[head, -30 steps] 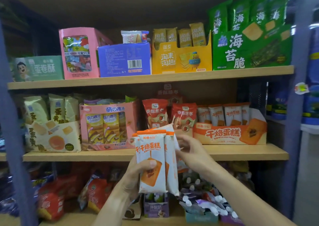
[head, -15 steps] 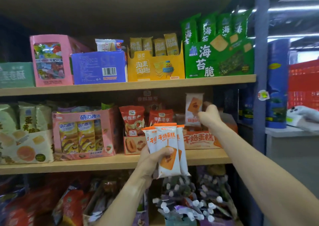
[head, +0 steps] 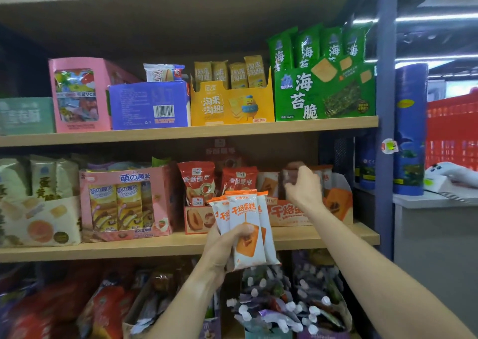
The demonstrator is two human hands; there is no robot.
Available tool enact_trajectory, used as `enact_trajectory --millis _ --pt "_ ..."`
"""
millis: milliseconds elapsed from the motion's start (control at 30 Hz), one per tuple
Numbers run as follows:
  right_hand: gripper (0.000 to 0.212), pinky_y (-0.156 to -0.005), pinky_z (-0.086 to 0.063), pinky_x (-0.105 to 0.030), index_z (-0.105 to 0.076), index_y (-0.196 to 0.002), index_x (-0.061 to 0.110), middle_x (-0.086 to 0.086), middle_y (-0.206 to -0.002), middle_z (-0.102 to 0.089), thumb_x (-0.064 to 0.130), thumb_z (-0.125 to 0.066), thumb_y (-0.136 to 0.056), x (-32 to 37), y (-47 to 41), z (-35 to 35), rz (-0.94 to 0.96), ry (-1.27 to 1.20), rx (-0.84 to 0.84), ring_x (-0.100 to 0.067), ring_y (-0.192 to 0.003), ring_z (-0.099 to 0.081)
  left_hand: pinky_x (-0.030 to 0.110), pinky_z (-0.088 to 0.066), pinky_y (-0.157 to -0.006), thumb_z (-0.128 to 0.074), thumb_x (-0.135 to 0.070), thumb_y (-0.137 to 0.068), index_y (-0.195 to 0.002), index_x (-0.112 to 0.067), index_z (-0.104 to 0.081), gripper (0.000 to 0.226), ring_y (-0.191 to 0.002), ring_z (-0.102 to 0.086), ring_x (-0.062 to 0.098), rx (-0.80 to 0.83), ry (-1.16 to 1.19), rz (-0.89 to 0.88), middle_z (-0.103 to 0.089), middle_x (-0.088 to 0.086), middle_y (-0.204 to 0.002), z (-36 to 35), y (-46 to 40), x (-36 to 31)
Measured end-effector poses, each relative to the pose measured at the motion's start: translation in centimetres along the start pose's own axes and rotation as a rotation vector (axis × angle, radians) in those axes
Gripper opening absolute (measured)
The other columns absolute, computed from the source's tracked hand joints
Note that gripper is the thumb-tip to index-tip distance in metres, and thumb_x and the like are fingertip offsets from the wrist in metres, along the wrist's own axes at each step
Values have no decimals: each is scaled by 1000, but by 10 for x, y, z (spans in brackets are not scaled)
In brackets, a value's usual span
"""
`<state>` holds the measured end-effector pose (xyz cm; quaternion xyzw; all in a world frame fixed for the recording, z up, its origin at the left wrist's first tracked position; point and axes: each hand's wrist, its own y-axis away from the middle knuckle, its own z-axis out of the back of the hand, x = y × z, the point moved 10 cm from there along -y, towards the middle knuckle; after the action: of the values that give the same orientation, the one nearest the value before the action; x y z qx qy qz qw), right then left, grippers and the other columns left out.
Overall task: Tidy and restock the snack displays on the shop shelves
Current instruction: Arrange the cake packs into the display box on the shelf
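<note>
Left hand (head: 222,248) grips cake packets (head: 245,232); right hand's (head: 304,188) grip unclear over orange box (head: 336,204).

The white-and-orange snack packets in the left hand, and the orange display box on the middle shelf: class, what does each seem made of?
White-and-orange snack packets: apparently thin plastic film, slightly glossy, with crimped top seals. Orange display box: likely printed cardboard, matt, with stiff cut-out edges.

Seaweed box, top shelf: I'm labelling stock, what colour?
Green, with white lettering; head view.
</note>
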<state>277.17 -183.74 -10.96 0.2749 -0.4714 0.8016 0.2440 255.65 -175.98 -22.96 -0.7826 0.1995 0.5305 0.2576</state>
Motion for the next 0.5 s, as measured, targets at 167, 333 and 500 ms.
enact_trajectory --millis 167,333,500 --pt "23 -74 -52 -20 -62 -114 32 14 -102 -67 34 -71 -92 -4 80 -3 -60 -338 287 -4 -93 -66 42 -61 -75 -87 -18 -65 -123 -10 -65 63 -93 -77 27 47 11 12 -78 13 -108 -9 -2 6" --pt "26 -74 -50 -16 -62 -121 23 9 -106 -69 27 -67 -96 -16 58 10 -39 -273 135 -5 -95 -67 41 -62 -73 -88 -12 -68 -121 -10 -66 58 -93 -77 29 23 74 19 -78 15 -109 -10 -6 8" --pt "68 -87 -60 -34 -37 -149 30 -5 -137 -59 11 -69 -92 19 2 -22 236 95 241 -22 -114 -64 38 -62 -67 -78 -8 -81 -119 -10 -67 40 -87 -78 25 -6 77 22 -79 12 -105 -9 -9 3"
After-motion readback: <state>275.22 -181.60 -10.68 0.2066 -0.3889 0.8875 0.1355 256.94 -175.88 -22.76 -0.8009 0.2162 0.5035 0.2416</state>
